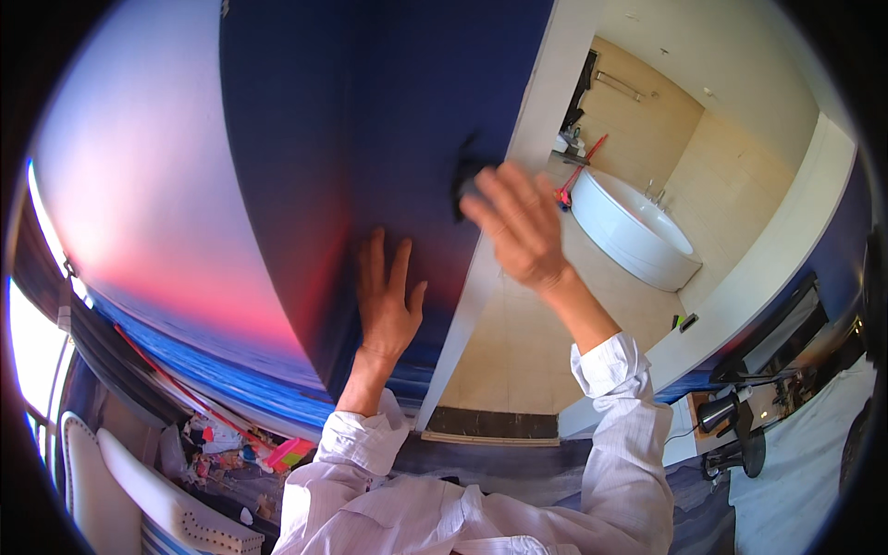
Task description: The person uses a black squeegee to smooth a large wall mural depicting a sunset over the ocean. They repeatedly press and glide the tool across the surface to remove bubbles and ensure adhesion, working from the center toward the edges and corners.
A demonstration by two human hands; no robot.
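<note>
In front of me a wall with a printed sunset-and-sea covering [402, 90] runs up to a white door frame [534, 104]. My left hand [390, 298] lies with fingers spread on or close to the dark part of this wall, holding nothing. My right hand [520, 229], blurred, is raised beside the door frame. A blurred black object [468, 177] shows at its fingertips, against the wall; whether the hand grips it I cannot tell.
Through the doorway are a white bathtub [631, 229] and a red-handled tool [590, 156]. At lower left, litter and a pink dustpan [288, 454] lie near a white studded chair [173, 499]. A black hair dryer [718, 413] and a white-covered surface [798, 472] are at lower right.
</note>
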